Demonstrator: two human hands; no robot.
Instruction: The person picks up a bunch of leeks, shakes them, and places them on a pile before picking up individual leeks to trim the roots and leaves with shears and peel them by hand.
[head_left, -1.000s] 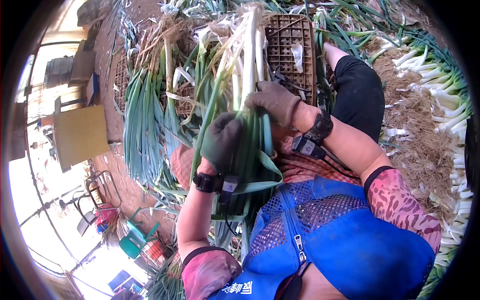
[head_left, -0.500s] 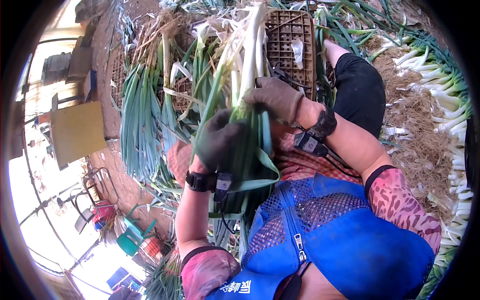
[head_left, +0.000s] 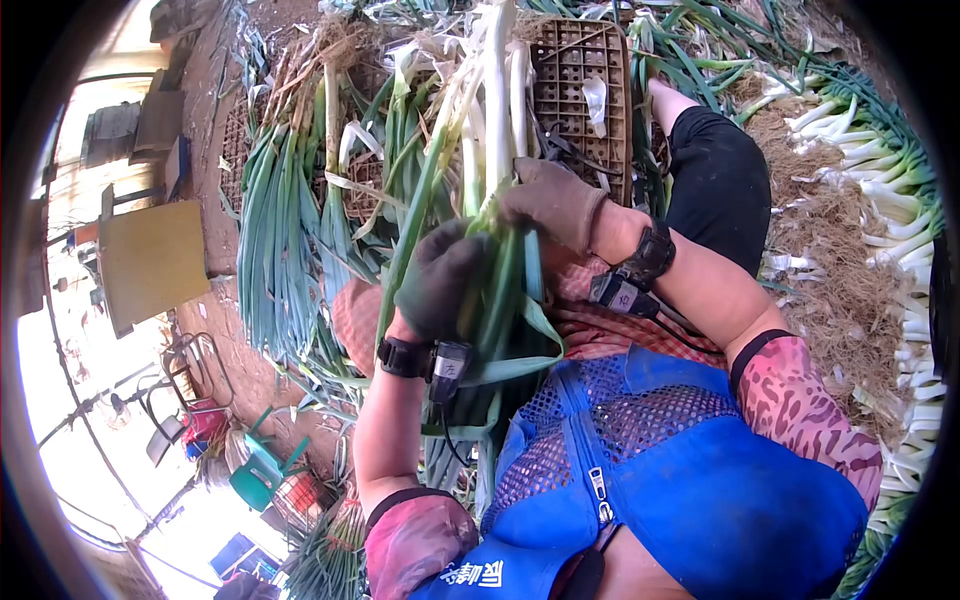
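Note:
Several long leeks (head_left: pixel 497 120) lie across my lap, white stalks pointing away and green leaves toward my chest. My left hand (head_left: pixel 445 280), in a dark glove, is wrapped round the leeks where the green leaves begin. Just above and to the right, my right hand (head_left: pixel 553 205), in a brownish glove, has its fingers closed at the base of the leaves on the same leeks. A loose leaf curls out below my hands. The fingertips of both hands are partly hidden among the leaves.
A brown plastic crate (head_left: pixel 580 95) lies ahead. Bundled leeks (head_left: pixel 285 230) with drooping green leaves are at left. Trimmed leeks (head_left: pixel 910 190) line the right side beside a heap of cut roots (head_left: pixel 830 290). A green stool (head_left: pixel 262 470) stands lower left.
My left hand has shifted slightly on the leaves, and my right hand has moved slightly down. The leeks' white stalks have spread apart a little.

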